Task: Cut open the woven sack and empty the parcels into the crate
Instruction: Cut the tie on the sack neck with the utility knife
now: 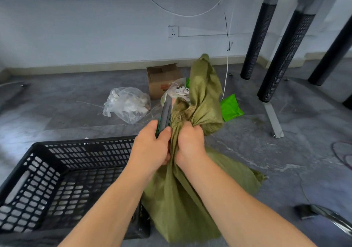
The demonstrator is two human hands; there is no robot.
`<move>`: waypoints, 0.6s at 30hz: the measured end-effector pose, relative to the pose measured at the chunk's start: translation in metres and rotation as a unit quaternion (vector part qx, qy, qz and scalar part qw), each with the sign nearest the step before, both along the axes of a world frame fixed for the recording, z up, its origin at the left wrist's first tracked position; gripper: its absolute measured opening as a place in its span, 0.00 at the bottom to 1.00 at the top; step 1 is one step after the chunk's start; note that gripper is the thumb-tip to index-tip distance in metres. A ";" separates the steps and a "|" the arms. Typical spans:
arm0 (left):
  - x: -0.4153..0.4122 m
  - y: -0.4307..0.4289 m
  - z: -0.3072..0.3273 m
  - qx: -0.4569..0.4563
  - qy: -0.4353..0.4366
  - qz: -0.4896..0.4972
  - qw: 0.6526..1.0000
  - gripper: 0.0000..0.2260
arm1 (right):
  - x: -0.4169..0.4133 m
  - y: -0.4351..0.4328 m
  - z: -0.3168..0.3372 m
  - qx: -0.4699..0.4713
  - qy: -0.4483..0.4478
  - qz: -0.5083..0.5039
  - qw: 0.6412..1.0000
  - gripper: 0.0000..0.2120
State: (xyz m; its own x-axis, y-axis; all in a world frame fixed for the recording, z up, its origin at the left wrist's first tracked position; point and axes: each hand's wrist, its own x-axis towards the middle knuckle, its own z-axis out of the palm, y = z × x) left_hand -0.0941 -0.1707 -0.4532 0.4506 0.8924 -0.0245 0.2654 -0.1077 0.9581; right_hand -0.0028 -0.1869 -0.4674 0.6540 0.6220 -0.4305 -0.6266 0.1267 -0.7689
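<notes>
Crate (80,142): black slotted plastic at 8 o'clock. Its right wall sits just beside the sack's lower body.
Left hand (152,147): at centre, fingers curled round the knife handle with the thumb laid along it.
Knife (165,113): dark grey with a green edge, pointing toward 12 o'clock and lying against the left side of the sack's neck. Whether the blade is biting the weave, I cannot tell.
Sack (177,199): stands on the floor from 6 o'clock up to the hands. Its loose top rises on toward 1 o'clock.
Right hand (190,142): a tight fist clenched on the gathered neck, just right of the knife, knuckles almost touching the left hand.
Risk, slip: the two hands are close together. If the blade jumps free of the tough weave under a hard pull, it could travel toward the right hand's fingers.
Risk, deep cut: a stroke driven downward into the body could slice the parcels inside.
Risk, spill: the sack stands outside the crate. If it is opened here and tipped carelessly, parcels would likely land on the floor at 6 o'clock.
Risk, fraying: loose straw-coloured strands already show at the neck and could snag the blade.
Sack's look: olive-green woven plastic, creased and slack, bunched into folds at the neck. The body hangs fairly limp, so the load seems small, and the contents are hidden.
</notes>
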 end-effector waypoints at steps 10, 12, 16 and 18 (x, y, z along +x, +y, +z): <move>-0.001 0.004 -0.004 -0.027 0.005 -0.043 0.999 0.03 | 0.026 -0.008 0.001 -0.014 -0.079 0.023 0.996 0.04; -0.003 0.006 -0.008 -0.043 0.008 -0.043 0.998 0.03 | 0.037 -0.009 0.001 -0.021 -0.114 0.050 0.992 0.03; -0.002 0.008 -0.013 -0.082 0.010 -0.045 0.996 0.04 | 0.058 -0.014 0.005 -0.025 -0.158 0.088 0.983 0.04; 0.000 0.006 -0.014 -0.101 0.010 -0.049 0.994 0.04 | 0.067 -0.016 0.004 -0.043 -0.199 0.090 0.975 0.04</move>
State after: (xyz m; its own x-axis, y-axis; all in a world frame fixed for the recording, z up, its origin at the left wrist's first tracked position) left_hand -0.0939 -0.1647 -0.4671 0.5319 0.8206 -0.2089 0.2824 0.0606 0.9574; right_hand 0.0644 -0.2029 -0.4631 0.6627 0.7155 -0.2211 -0.2832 -0.0338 -0.9585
